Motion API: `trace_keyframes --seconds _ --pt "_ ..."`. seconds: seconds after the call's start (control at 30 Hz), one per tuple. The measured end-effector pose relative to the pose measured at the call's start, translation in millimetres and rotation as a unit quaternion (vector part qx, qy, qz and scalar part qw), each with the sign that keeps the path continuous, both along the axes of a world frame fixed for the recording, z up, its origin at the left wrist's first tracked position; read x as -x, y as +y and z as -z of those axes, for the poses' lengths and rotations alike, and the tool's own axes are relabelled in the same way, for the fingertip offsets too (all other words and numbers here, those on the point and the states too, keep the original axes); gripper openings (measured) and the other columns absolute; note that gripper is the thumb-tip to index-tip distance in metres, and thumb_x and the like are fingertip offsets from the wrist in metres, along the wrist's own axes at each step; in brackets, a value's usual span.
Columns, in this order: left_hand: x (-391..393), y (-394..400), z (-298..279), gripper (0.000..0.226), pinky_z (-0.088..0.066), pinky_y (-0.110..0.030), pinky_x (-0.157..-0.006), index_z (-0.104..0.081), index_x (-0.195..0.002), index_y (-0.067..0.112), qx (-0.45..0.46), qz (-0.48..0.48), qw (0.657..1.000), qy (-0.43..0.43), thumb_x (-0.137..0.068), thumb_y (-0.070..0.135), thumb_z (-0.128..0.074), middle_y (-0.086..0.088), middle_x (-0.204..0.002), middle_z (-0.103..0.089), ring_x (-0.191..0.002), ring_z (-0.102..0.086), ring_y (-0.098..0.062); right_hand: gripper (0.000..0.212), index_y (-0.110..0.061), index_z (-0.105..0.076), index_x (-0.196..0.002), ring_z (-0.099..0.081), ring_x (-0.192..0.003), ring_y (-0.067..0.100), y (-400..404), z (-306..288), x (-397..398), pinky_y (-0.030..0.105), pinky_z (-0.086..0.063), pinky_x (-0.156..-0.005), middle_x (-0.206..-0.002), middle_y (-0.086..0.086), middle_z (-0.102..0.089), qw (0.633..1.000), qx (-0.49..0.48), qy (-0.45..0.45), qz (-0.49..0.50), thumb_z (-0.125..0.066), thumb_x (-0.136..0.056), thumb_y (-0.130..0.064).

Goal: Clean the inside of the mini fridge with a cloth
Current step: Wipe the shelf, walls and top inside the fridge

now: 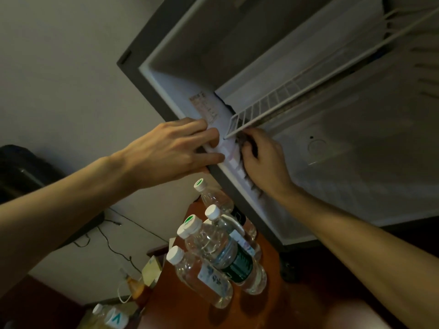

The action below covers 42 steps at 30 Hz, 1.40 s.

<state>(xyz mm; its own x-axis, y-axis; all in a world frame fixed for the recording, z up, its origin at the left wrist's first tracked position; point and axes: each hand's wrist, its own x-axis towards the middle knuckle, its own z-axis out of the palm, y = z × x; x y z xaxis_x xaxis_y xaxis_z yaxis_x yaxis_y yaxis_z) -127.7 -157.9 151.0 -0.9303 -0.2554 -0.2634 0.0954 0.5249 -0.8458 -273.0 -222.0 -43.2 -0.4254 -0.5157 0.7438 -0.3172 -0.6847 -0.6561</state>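
The mini fridge stands open, its white interior seen at a tilt. A white wire shelf runs across the inside. My left hand rests on the fridge's left front edge, fingers straight over the white door seal. My right hand is inside the fridge against the left inner wall, just under the shelf's front corner, fingers curled round a dark cloth that is mostly hidden by the hand. A label sticker is on the left inner wall above my left hand.
Several clear water bottles with white caps stand on a reddish wooden surface below the fridge. A bottle of amber liquid and small boxes sit lower left. Dark cables run along the wall, by a black object at left.
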Motion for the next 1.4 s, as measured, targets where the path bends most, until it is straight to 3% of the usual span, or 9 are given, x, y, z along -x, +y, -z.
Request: trace_keyframes --seconds 0.13,0.27,0.43,0.67,0.83,0.93,1.03,1.33,1.4 --pt "1.2 -1.0 -1.3 0.044 -0.055 -0.05 -0.076 -0.062 -0.128 0.015 0.01 0.006 1.0 -0.009 -0.096 0.027 -0.035 -0.017 -0.119 -0.056 -0.099 -0.057 -0.036 0.03 -0.015 -0.058 -0.125 -0.057 -0.103 0.008 16.7 9.0 2.3 0.028 -0.049 -0.091 -0.115 -0.001 -0.061 0.998 -0.015 0.052 -0.018 -0.048 -0.097 -0.015" --pt "3.8 1.2 -2.4 0.039 -0.055 -0.05 -0.074 -0.062 -0.126 0.014 0.019 0.006 1.0 -0.016 -0.089 0.024 -0.054 -0.017 -0.118 -0.056 -0.097 -0.057 -0.035 0.024 -0.016 -0.058 -0.121 -0.052 -0.101 -0.003 53.7 8.7 3.2 0.01 -0.041 -0.085 -0.116 -0.005 -0.057 0.993 -0.002 0.102 -0.06 -0.051 -0.098 -0.014" --pt "6.9 4.5 -1.6 0.041 -0.057 -0.049 -0.074 -0.062 -0.123 0.014 0.022 0.004 1.0 -0.019 -0.083 0.021 -0.062 -0.017 -0.116 -0.056 -0.095 -0.057 -0.033 0.028 -0.011 -0.061 -0.125 -0.051 -0.112 0.004 66.2 8.5 10.7 0.008 -0.038 -0.094 -0.126 -0.001 -0.057 0.982 0.014 0.186 -0.029 -0.051 -0.1 -0.015" --pt "2.6 -0.1 -1.0 0.041 -0.056 -0.051 -0.074 -0.061 -0.125 0.013 0.017 0.015 1.0 -0.016 -0.086 0.022 -0.06 -0.017 -0.118 -0.056 -0.095 -0.058 -0.034 0.029 -0.014 -0.062 -0.125 -0.062 -0.095 0.008 26.9 5.0 30.5 0.015 -0.046 -0.088 -0.117 0.001 -0.065 0.972 0.011 0.236 0.003 -0.05 -0.099 -0.013" --pt "-2.5 -4.0 -0.4 0.041 -0.054 -0.048 -0.077 -0.06 -0.128 0.015 0.013 0.023 1.0 -0.01 -0.097 0.028 -0.037 -0.016 -0.12 -0.055 -0.098 -0.057 -0.034 0.034 -0.009 -0.064 -0.123 -0.063 -0.103 0.027 -23.0 -7.8 42.3 0.016 -0.035 -0.087 -0.121 0.012 -0.065 0.965 -0.028 0.254 0.057 -0.053 -0.091 -0.004" --pt "-1.4 -3.9 -1.0 0.039 -0.054 -0.049 -0.077 -0.06 -0.129 0.015 0.012 0.022 1.0 -0.002 -0.096 0.027 -0.043 -0.016 -0.121 -0.054 -0.1 -0.055 -0.034 0.037 -0.007 -0.065 -0.123 -0.063 -0.103 0.03 -25.0 -10.9 45.0 0.017 -0.035 -0.085 -0.122 0.014 -0.065 0.96 -0.031 0.271 0.066 -0.053 -0.088 -0.001" --pt "-0.2 -3.7 -1.1 0.041 -0.055 -0.05 -0.077 -0.059 -0.128 0.015 0.016 0.021 1.0 -0.008 -0.089 0.024 -0.057 -0.017 -0.12 -0.054 -0.1 -0.055 -0.035 0.037 -0.006 -0.066 -0.121 -0.062 -0.102 0.028 -13.2 -13.8 44.6 0.019 -0.038 -0.085 -0.123 0.013 -0.064 0.953 -0.018 0.297 0.061 -0.05 -0.087 -0.002" --pt "6.8 3.4 -1.0 0.042 -0.055 -0.045 -0.075 -0.065 -0.12 0.015 0.024 0.023 0.999 -0.013 -0.078 0.023 -0.065 -0.015 -0.115 -0.055 -0.096 -0.053 -0.03 0.019 -0.012 -0.065 -0.102 -0.043 -0.08 0.001 47.2 -16.2 38.2 0.01 -0.032 -0.072 -0.098 0.0 -0.061 0.941 0.024 0.337 0.002 -0.047 -0.097 -0.01" --pt "6.0 2.8 -0.2 0.041 -0.054 -0.044 -0.077 -0.065 -0.12 0.016 0.027 0.022 0.999 -0.016 -0.08 0.024 -0.064 -0.014 -0.116 -0.055 -0.097 -0.052 -0.029 0.018 -0.011 -0.066 -0.104 -0.047 -0.082 0.004 48.1 -16.2 41.5 0.012 -0.037 -0.074 -0.099 0.001 -0.062 0.94 0.034 0.339 -0.005 -0.049 -0.097 -0.01"
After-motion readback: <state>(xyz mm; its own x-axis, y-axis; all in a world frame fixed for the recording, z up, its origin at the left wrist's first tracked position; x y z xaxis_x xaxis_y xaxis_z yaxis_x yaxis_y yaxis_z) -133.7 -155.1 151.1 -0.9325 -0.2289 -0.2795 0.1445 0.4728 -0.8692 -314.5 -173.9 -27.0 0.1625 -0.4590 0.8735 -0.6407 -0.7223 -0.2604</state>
